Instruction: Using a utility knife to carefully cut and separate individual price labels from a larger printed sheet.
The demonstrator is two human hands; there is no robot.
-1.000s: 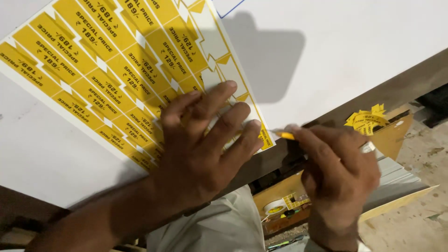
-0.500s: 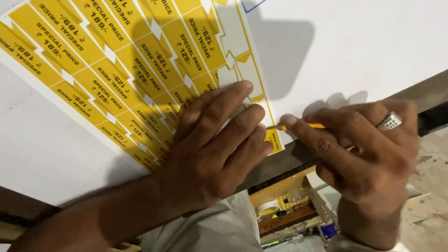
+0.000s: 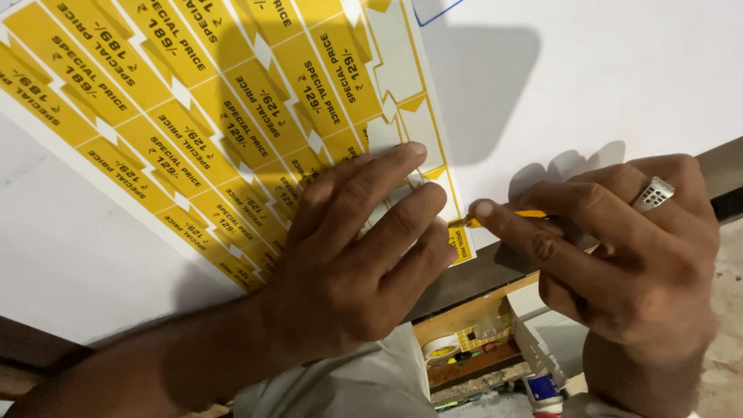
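A sheet of yellow arrow-shaped price stickers lies on a white table top. My left hand presses flat on the sheet's lower corner, fingers spread over the stickers. My right hand, with a silver ring on one finger, pinches a thin yellow tool whose tip touches the sheet's edge next to my left fingertips. Some slots near the sheet's right edge are bare white backing.
The table's dark front edge runs under both hands. Below it an open box or drawer holds a tape roll and small items. A small bottle with a blue label stands on the floor.
The view has moved closer to the sheet. My right hand has shifted up and left, bringing the yellow tool's tip against the sheet's edge. My left hand stays pressed on the stickers.
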